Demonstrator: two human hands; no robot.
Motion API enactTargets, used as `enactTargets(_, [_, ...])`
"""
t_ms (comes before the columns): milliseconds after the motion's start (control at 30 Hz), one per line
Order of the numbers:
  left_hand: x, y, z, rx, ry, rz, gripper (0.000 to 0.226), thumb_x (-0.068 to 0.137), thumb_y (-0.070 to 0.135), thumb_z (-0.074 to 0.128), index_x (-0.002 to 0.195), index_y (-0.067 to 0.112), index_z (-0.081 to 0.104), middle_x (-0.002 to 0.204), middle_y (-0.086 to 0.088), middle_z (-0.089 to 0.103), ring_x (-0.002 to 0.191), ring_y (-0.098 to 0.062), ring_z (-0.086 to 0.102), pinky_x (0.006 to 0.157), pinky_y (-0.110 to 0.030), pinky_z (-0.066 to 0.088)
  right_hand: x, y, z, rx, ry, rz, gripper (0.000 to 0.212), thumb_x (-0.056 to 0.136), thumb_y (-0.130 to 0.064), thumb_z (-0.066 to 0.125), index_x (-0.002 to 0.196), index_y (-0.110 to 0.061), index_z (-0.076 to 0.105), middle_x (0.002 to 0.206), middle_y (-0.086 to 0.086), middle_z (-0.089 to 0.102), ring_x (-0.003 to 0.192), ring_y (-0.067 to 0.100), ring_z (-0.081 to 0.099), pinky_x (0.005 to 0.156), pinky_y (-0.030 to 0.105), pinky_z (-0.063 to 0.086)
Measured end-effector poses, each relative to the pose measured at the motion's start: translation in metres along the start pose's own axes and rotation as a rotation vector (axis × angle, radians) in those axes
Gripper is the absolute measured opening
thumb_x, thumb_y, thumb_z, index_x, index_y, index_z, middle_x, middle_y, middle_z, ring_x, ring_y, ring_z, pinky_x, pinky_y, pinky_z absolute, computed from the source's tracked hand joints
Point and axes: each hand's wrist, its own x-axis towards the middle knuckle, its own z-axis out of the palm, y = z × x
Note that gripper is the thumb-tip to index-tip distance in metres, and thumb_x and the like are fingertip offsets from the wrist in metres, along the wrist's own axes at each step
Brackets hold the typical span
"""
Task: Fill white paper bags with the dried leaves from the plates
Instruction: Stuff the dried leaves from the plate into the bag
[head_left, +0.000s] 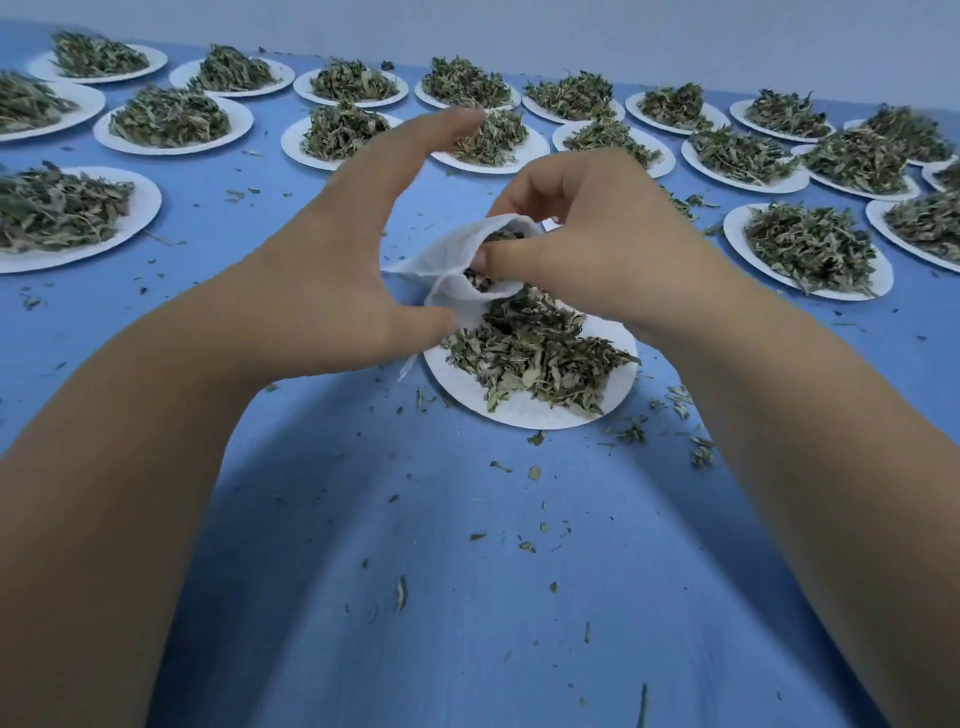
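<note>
Head view: both bare arms reach over the blue desk. The left hand is wide open, one finger straight and the thumb touching the white bag. The right hand curls its fingers over the bag's mouth, and its thumb pinches the rim. The bag hangs just above a plate of dried leaves in the middle of the desk. More plates line the far edge.
</note>
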Motion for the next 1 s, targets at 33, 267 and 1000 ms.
enactTargets(33, [0.001, -0.001, 0.002, -0.018, -0.027, 0.000, 0.104, 0.071, 0.039, 0.080, 0.152, 0.053, 0.017, 0.153, 0.030, 0.030, 0.143, 0.008, 0.024, 0.108, -0.024, 0.028, 0.000, -0.002, 0.000, 0.045, -0.023, -0.004, 0.019, 0.076, -0.026, 0.087, 0.084, -0.016, 0.073, 0.081, 0.004, 0.074, 0.061, 0.007, 0.059, 0.058, 0.027, 0.045])
enactTargets(267, [0.005, -0.005, 0.011, -0.096, -0.038, 0.057, 0.107, 0.069, 0.028, 0.086, 0.156, 0.034, 0.024, 0.125, 0.027, 0.058, 0.115, -0.001, 0.060, 0.088, -0.018, 0.051, -0.007, -0.021, -0.001, 0.189, -0.214, -0.193, 0.018, 0.079, -0.012, 0.086, 0.090, -0.006, 0.073, 0.091, 0.008, 0.075, 0.075, 0.009, 0.068, 0.071, 0.032, 0.056])
enactTargets(1000, [0.003, -0.014, 0.020, 0.062, 0.149, -0.090, 0.026, 0.076, 0.021, 0.080, 0.094, 0.026, 0.062, 0.088, 0.007, 0.064, 0.076, -0.006, 0.057, 0.065, -0.017, 0.043, -0.037, -0.001, -0.023, -0.159, 0.037, -0.322, 0.024, 0.089, -0.021, 0.059, 0.106, -0.023, 0.075, 0.080, -0.029, 0.065, 0.066, -0.010, 0.058, 0.059, 0.004, 0.037])
